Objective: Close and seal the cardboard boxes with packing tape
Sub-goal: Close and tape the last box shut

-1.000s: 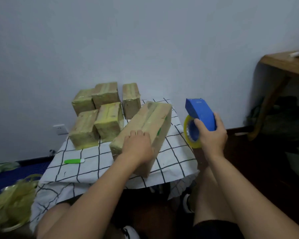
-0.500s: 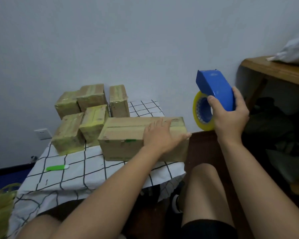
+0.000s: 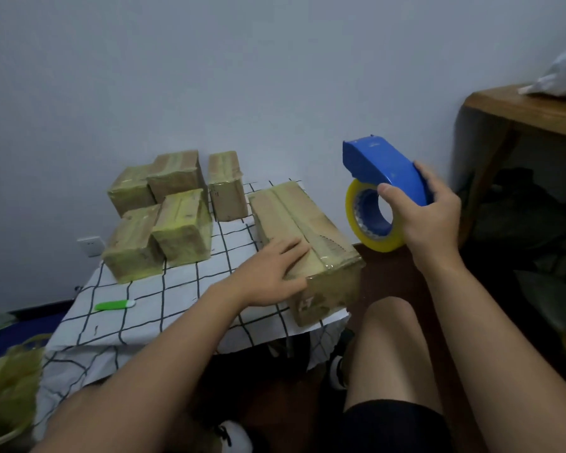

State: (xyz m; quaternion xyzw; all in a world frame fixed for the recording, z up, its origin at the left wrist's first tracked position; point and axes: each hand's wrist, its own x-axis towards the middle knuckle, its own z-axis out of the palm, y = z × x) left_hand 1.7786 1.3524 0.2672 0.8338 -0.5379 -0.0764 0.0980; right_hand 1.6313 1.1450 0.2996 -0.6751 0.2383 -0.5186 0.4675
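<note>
Lying flat, the left hand (image 3: 275, 276) hides part of the long box (image 3: 304, 237); its far end is blurred. Since before, the box was turned lengthwise; the tape dispenser (image 3: 384, 188) is gripped by the right hand (image 3: 428, 214).

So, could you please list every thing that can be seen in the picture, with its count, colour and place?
long cardboard box: 1, brown with clear tape, front right of the table, under the left hand
small taped boxes: 5, brown under yellowish tape, back of the table near the wall
tape dispenser: 1, blue, held up right of the long box
tape roll: 1, yellow, on the dispenser
cutter: 1, green, left on the cloth
tablecloth: 1, white with black grid, over the table
wooden table: 1, brown, far right
wall socket: 1, white, low on the wall
used tape: a heap, yellowish, lower left
left hand: flat on the long box
right hand: grips the dispenser
</note>
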